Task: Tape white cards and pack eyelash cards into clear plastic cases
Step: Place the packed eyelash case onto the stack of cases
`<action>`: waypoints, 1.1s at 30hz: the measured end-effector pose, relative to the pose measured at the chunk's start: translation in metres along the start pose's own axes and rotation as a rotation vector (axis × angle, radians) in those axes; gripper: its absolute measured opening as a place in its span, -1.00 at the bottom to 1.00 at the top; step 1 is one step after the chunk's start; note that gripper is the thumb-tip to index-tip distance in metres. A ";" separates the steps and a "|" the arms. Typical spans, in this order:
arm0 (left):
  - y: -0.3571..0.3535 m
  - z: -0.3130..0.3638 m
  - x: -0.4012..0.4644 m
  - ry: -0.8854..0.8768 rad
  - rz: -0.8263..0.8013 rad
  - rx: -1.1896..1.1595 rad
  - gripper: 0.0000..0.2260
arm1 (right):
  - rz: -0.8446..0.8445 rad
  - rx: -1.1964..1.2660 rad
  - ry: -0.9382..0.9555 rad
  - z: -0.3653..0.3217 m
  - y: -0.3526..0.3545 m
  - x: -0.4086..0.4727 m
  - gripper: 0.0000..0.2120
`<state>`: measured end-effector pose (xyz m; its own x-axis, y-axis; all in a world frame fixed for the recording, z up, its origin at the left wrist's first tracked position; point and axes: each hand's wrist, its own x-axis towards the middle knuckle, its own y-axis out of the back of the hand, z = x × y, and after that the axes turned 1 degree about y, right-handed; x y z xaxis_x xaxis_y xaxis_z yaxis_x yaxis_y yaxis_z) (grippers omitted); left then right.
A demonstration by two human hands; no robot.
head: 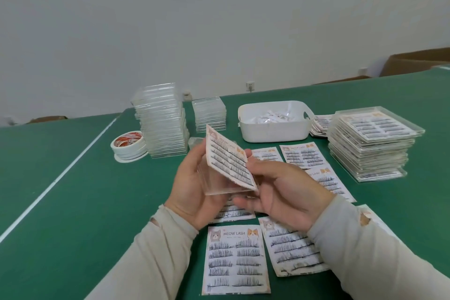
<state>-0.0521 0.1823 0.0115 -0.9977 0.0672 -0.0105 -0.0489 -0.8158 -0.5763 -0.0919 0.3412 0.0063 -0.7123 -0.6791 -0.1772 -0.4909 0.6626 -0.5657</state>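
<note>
Both hands, left hand (192,178) and right hand (280,192), grip eyelash card (229,161) over clear case (219,182).

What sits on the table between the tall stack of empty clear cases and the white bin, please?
In the head view, a shorter stack of clear cases stands between the tall stack and the white bin, apart from both.

Green table (73,202): case stacks (162,124), tape rolls (129,147), white bin (275,120), lash cards (235,260)

Clear case (220,184) gripped by left hand (192,187); eyelash card (230,161) held tilted over it by right hand (282,192), above green table (73,202).
</note>
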 end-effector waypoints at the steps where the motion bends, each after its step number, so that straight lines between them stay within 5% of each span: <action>1: 0.003 -0.002 0.003 -0.026 0.014 -0.055 -0.49 | 0.014 -0.025 0.004 0.001 -0.001 0.000 -0.74; 5: 0.015 -0.008 0.014 -0.161 0.092 -0.190 -0.25 | 0.225 0.013 0.109 0.001 0.001 0.005 -0.79; 10: 0.026 -0.014 0.022 -0.173 0.175 -0.247 -0.25 | 0.110 0.294 0.116 0.002 -0.008 0.008 -0.72; 33: 0.026 -0.016 0.020 -0.201 0.163 -0.063 -0.30 | 0.143 0.330 0.119 -0.006 -0.012 0.000 -0.72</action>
<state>-0.0730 0.1713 -0.0169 -0.9818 -0.1826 0.0520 0.1096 -0.7686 -0.6303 -0.0886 0.3349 0.0181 -0.8246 -0.5329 -0.1897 -0.2077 0.5972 -0.7747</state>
